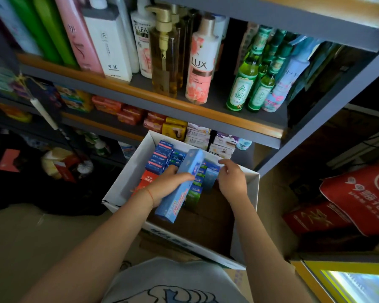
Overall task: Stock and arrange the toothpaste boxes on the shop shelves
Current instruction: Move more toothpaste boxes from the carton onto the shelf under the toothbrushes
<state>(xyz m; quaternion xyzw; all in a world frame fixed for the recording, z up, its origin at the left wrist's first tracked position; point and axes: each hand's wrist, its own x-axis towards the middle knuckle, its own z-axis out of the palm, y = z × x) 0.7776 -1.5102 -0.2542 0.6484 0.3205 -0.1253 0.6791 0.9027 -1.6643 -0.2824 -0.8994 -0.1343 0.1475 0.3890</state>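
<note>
A white cardboard carton (pixel 127 182) sits open on the floor below the shelves, packed with several upright toothpaste boxes (pixel 162 156) in blue, red and green. My left hand (pixel 171 184) grips a long light-blue toothpaste box (pixel 179 191), tilted over the carton with its far end raised. My right hand (pixel 231 180) reaches into the carton beside it, fingers curled down onto the tops of the blue boxes (pixel 210 171); whether it grasps one is hidden.
Shampoo and body-wash bottles (pixel 199 62) and green glass bottles (pixel 241 84) fill the upper shelf. Soap packs (pixel 175 125) line the shelf behind the carton. A red bag (pixel 363 193) lies at the right and dark clutter with a brush (pixel 83 165) at the left.
</note>
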